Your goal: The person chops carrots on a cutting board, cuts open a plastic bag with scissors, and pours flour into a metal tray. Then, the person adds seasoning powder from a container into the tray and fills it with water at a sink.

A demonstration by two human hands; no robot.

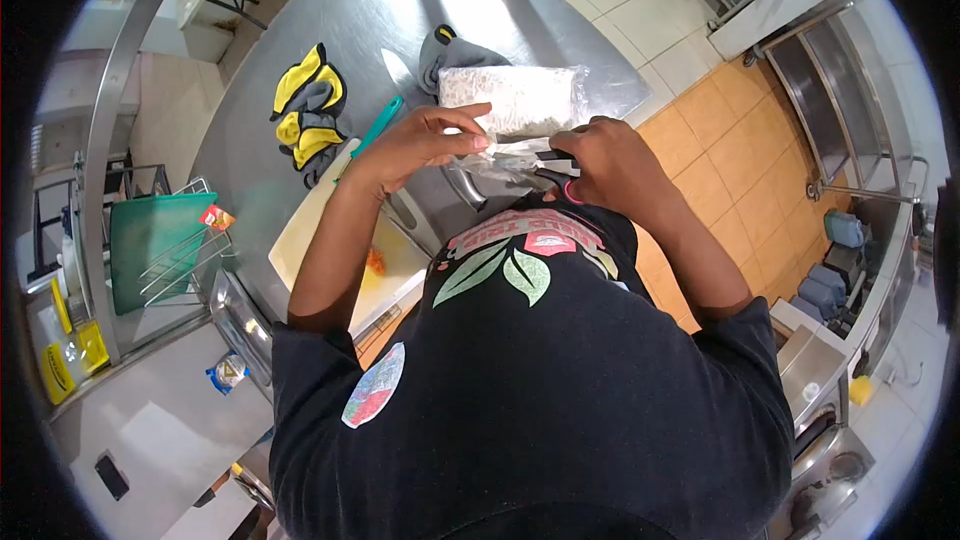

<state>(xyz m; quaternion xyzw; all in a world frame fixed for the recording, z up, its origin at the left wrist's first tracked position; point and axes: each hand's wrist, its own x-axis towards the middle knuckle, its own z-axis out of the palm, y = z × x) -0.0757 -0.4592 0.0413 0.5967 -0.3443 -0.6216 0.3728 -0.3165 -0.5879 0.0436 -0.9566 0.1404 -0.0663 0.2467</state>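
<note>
A clear plastic bag (515, 100) of whitish contents lies on the steel table in front of me. My left hand (430, 145) is closed, thumb and fingers pinching the gathered near end of the plastic. My right hand (615, 168) is wrapped around scissors (566, 186) with dark blades and a black and pink handle, held at the right side of that plastic end. The exact spot where blades and plastic meet is partly covered by my fingers. Beside my left wrist is a long green handle (380, 122), perhaps of a knife.
A pale cutting board (310, 230) with orange scraps (375, 262) lies under my left forearm. Yellow and grey cloths (312, 90) rest at the left of the steel table (370, 0). A dark grey cloth (450, 55) sits behind the bag. A green board (155, 250) stands in a rack.
</note>
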